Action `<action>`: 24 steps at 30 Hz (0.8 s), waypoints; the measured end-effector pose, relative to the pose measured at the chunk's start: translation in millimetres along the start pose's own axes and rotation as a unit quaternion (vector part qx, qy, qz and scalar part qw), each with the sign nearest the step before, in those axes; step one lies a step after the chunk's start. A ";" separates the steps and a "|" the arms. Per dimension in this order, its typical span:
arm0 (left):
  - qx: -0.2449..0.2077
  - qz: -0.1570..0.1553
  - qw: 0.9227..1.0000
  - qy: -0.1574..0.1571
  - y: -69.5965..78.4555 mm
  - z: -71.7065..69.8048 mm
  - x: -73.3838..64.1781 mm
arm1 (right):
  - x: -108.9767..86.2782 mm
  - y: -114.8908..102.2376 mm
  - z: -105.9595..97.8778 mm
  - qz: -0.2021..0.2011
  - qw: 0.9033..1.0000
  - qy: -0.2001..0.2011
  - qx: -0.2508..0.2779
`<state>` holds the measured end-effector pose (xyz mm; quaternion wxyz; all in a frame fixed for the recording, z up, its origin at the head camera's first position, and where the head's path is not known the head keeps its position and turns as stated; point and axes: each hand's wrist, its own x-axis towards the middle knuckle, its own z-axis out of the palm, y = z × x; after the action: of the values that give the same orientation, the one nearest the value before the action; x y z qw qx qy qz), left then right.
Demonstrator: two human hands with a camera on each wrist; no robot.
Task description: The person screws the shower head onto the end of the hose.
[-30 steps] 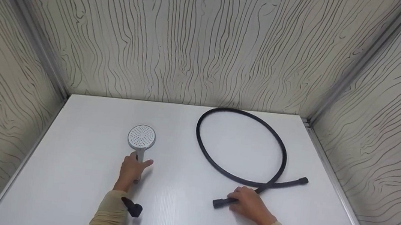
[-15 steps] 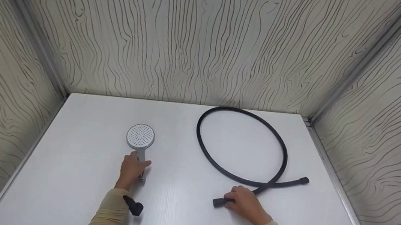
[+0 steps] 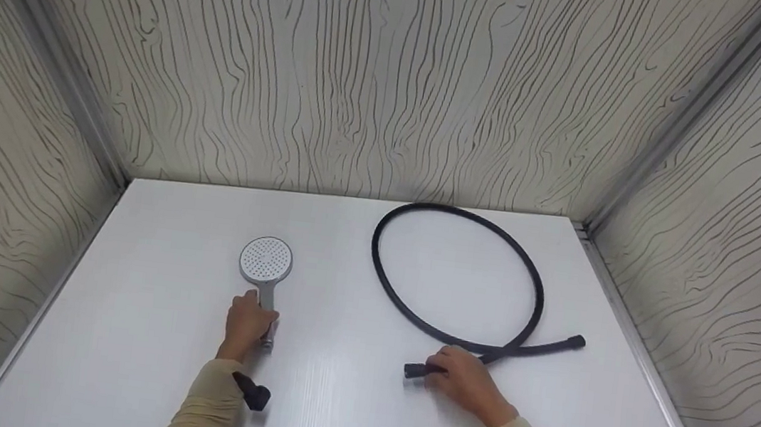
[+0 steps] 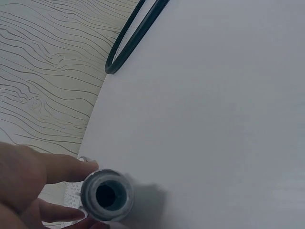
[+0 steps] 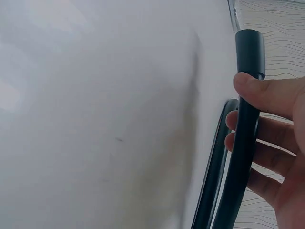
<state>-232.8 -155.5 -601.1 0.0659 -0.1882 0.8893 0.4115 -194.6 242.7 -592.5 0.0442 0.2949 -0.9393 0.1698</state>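
A handheld shower head [image 3: 266, 260] with a round white nozzle face lies on the left half of the table, face up. My left hand [image 3: 247, 324] grips its handle; in the left wrist view the handle's hollow end [image 4: 106, 195] points toward the camera, with fingers beside it. On the right, my right hand [image 3: 469, 381] pinches a black shower hose [image 3: 541, 289] just behind one end fitting [image 5: 250, 52], thumb on one side and fingers on the other. That end looks raised slightly off the table. The hose forms a large loop and crosses itself near the hand.
The hose's other end fitting [image 3: 576, 342] lies on the white table [image 3: 331, 394] toward the right. Wood-grain patterned panels [image 3: 367, 83] stand behind the table and at both sides, with grey metal strips [image 3: 684, 126] along their corners.
My left hand has drawn its thumb in against the shower head's handle, and the handle's end has swung slightly right. The right hand has lifted the hose end a little.
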 end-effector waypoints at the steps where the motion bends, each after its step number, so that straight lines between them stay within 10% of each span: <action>1: 0.000 -0.001 1.000 0.000 -0.2 -0.6 0.2 | 0.6 -0.6 -1.0 0.001 1.000 0.001 0.004; 24: -0.028 -0.026 0.999 -0.017 -3.0 -10.7 2.5 | 4.8 3.0 -8.6 -0.045 0.994 0.079 0.055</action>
<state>-233.5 -166.1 -596.8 0.0868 -0.2063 0.8710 0.4373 -200.4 245.4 -584.5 0.1092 0.3243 -0.9080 0.2419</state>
